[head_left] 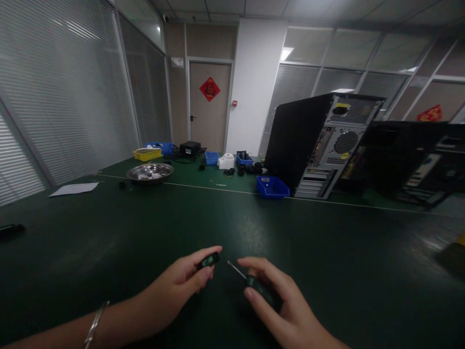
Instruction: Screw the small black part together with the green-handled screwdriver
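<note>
Between the thumb and fingers of my left hand [189,274] is a small black part with a green circuit board face [209,260]; its exact kind is too small to tell. My right hand [279,295] is closed around the dark handle of a screwdriver [256,285]. The thin metal shaft points up and left toward the small part, with a gap between the tip and the part. Both hands are above the green tabletop [163,232], close to its near side.
A blue bin [272,188] stands beside a black computer tower [298,135], with another tower [410,155] farther right. A metal bowl [150,173] holds small parts. White paper [73,189] lies at left. Several trays, cables and a white device [226,161] sit at the back.
</note>
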A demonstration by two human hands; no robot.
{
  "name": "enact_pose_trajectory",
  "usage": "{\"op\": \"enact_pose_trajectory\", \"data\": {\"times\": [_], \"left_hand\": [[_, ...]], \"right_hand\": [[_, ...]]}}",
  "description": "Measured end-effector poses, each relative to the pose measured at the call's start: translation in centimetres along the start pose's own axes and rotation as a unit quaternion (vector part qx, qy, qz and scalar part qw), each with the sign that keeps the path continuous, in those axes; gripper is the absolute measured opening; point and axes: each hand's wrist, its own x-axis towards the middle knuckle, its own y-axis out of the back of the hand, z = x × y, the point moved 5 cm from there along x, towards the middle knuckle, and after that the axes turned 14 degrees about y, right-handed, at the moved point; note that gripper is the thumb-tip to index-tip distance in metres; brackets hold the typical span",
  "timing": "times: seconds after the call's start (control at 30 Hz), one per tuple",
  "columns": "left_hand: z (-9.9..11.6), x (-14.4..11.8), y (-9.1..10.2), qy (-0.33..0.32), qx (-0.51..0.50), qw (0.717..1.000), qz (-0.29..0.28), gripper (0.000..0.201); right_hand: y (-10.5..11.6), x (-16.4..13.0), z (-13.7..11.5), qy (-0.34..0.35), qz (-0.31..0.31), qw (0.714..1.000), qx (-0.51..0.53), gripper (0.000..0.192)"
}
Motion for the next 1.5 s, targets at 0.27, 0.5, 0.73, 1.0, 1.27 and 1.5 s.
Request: {"op": "enact_pose_trajectory", "data": {"times": [0.27,0.5,0.73,1.0,1.27,1.5], "left_hand": [[0.7,-0.5,-0.8,-0.093,0.037,0.994,-0.044,0.022],[1.2,-1.0,-0.6,-0.067,0.022,0.997,-0.024,0.027],[1.6,-1.0,-0.5,-0.073,-0.007,0.997,-0.012,0.028],[1.7,-1.3,0.0,-0.148,0.124,0.980,0.050,0.024],[1.4,-1.1,-0.3,-0.104,0.020,0.994,-0.008,0.024],[1.2,-0.7,-0.2,-0.083,-0.030,0.995,-0.046,0.024]], "right_hand": [[-0.2,0.2,-1.0,0.071,-0.009,0.997,0.005,0.030],[-0.2,0.3,-1.2,0.075,-0.006,0.996,0.044,0.034],[-0.5,0.2,-0.3,0.040,-0.037,0.997,0.058,0.035],[-0.8,0.1,-0.1,0.031,-0.052,0.996,0.063,0.034],[-1.0,0.0,0.0,0.030,-0.063,0.995,0.075,0.034],[-0.9,0.2,-0.3,0.029,-0.053,0.995,0.082,0.033]]}}
